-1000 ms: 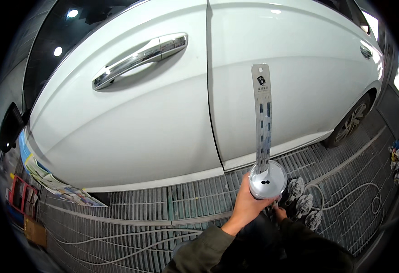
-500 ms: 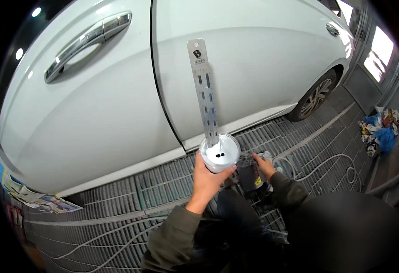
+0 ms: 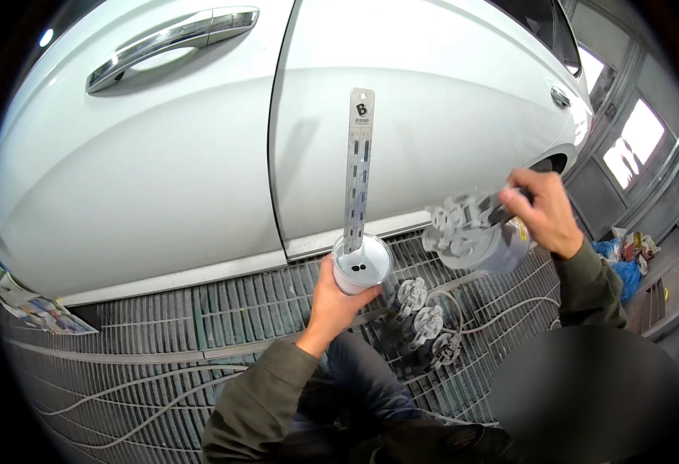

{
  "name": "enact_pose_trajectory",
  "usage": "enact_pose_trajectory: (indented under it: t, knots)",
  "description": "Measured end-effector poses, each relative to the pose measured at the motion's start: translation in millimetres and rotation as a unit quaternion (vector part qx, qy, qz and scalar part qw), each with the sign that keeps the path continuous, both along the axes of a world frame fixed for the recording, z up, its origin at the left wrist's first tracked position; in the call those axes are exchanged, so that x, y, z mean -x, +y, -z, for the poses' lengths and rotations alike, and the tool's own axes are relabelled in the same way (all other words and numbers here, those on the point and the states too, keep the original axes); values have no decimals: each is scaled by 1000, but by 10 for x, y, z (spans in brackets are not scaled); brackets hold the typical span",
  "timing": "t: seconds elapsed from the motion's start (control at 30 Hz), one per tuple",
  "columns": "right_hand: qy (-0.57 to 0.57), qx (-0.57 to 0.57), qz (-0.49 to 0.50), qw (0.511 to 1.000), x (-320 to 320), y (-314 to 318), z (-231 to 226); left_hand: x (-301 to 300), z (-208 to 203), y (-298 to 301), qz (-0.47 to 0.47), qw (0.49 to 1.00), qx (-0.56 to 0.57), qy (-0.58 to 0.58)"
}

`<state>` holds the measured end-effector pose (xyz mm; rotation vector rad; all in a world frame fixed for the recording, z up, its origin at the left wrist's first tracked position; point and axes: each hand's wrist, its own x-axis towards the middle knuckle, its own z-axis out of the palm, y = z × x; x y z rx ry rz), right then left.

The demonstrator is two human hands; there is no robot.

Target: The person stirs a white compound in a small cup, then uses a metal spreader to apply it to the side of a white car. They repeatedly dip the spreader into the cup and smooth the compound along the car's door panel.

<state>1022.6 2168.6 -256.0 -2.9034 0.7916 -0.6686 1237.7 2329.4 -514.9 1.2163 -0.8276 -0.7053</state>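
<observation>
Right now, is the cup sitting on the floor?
No, the left hand holds the cup up above the metal floor grating.

A grey metal grate floor carries thin pale hoses and grey lidded cans; newspaper sheets lie left of those cans.

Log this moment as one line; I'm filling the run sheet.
left hand: holds cup with stick | right hand: lifts tilted can | backdrop: white car door, floor grate
</observation>
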Motion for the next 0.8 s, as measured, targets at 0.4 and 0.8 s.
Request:
enact_pose_trajectory:
  t: [0.4,0.8]
  knots:
    - [-41,43,-111,992,-516,137,-458,-24,-174,21,-14,999,14,-26]
    - [-63,60,-146,985,-597,67,-461,-29,-184,22,-3,999,37,-8]
